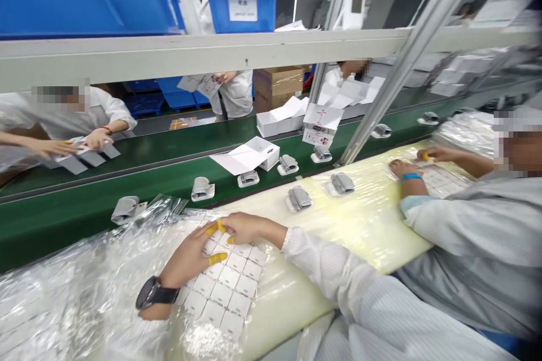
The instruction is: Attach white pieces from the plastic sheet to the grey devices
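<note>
1. Small white squares, printed with fine dark marks, sit in close rows on the pale yellow work surface in front of the worker, with crinkled clear plastic alongside to the left.
2. The left hand, a black watch at its wrist, reaches in over the grid's left side, its yellow-covered thumb spread away from the fingers.
3. The right hand comes in from the right, fingers bent at the far end, its tips close to the left hand's; whether it pinches anything cannot be told.
4. Beyond, grey curled pieces on white bases and open white boxes line a green conveyor.
5. At right, a co-worker in a blue wristband bends over another grid; others in white coats work across the line, beneath a shelf bearing blue bins.
</note>
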{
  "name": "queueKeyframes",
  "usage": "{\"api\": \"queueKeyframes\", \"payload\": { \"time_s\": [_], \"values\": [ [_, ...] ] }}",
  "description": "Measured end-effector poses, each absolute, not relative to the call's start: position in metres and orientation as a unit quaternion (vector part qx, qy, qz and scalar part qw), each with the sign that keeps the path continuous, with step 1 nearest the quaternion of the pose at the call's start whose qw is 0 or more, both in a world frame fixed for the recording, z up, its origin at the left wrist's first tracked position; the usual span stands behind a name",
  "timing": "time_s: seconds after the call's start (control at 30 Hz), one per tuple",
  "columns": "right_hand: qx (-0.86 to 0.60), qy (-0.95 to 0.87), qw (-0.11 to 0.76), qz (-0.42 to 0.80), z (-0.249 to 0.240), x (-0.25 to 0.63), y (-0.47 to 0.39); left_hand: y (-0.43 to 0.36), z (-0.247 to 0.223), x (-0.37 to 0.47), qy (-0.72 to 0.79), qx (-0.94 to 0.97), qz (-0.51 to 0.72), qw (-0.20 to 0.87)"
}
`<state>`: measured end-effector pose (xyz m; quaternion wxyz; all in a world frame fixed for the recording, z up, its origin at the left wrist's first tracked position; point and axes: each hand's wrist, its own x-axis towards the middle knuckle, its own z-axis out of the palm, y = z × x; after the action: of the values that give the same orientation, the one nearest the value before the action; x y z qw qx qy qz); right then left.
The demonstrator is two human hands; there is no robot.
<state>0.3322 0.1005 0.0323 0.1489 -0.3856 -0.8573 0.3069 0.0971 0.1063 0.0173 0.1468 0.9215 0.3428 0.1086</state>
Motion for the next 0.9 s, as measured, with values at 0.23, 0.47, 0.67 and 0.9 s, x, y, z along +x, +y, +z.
{"api": "queueKeyframes", "payload": {
  "time_s": [0.23, 0.47, 0.67, 0.9],
  "values": [
    [-0.392, -0.832, 0.262, 0.292, 0.054, 0.371, 0.068, 0.11, 0.018, 0.097, 0.327, 0.931, 0.14, 0.081],
    [-0.407, -0.744, 0.459, 0.265, 0.058, 0.41, 0.041, 0.092, 0.07, 0.163, 0.187, 0.935, 0.302, 0.026],
    [-0.462, -0.727, 0.447, 0.242, 0.072, 0.471, 0.043, 0.104, 0.081, 0.237, 0.144, 0.927, 0.346, 0.002],
    [-0.432, -0.787, 0.332, 0.289, 0.08, 0.55, 0.073, 0.132, 0.069, 0.31, 0.122, 0.928, 0.352, -0.015]
  ]
}}
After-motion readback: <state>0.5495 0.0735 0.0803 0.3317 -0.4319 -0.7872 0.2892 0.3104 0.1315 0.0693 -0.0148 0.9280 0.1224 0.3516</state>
